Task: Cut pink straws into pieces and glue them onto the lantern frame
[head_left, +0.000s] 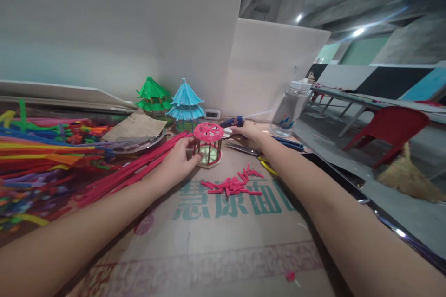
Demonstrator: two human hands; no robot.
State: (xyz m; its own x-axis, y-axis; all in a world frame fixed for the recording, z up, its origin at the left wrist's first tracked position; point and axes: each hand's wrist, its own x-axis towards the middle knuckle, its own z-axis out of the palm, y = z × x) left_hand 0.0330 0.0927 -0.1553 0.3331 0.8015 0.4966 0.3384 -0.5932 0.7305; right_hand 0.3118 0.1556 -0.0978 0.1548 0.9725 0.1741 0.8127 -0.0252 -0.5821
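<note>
My left hand [183, 158] is closed lightly on a small model pavilion [209, 133], its thumb at the base and fingers at the left side. The model has a pink spoked top, dark thin posts and a pale green base, and stands upright on the cardboard. Farther back, my right hand [248, 132] has its fingers around a dark blue glue gun [232, 122] with a clear glue stick [258, 113] at its rear. The palm hides part of the gun. Short pink pieces [232, 185] lie loose in front of the model.
Behind stand a green pavilion [153, 93] and a blue one [185, 102]. Colourful pipe cleaners [45, 158] and long pink strips [135, 169] fill the left. Scissors [242, 149], a water bottle [289, 109] and a dark tablet-like slab [334, 178] are at right.
</note>
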